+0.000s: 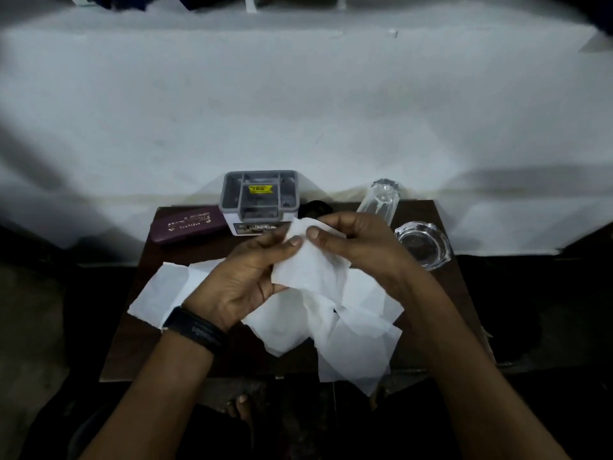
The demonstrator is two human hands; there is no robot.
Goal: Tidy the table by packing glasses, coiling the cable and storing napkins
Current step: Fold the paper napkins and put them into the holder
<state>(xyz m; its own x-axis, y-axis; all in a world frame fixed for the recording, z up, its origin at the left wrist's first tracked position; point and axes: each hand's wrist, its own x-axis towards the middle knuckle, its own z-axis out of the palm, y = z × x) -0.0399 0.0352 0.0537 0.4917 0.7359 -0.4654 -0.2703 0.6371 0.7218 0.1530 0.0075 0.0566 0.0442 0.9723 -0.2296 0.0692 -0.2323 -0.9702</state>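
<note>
A white napkin is held up above the small dark table. My left hand pinches its upper left edge between thumb and fingers. My right hand pinches the upper right edge, thumb close to the left thumb. More white napkins lie loose and overlapping on the table below, one spread out at the left. A purple glasses case lies shut at the back left. A dark coiled thing, perhaps the cable, shows behind my hands.
A grey organiser box with several compartments stands at the back centre. A clear tall glass and a clear glass dish stand at the back right. A white wall rises behind the table. My toes show below the table's front edge.
</note>
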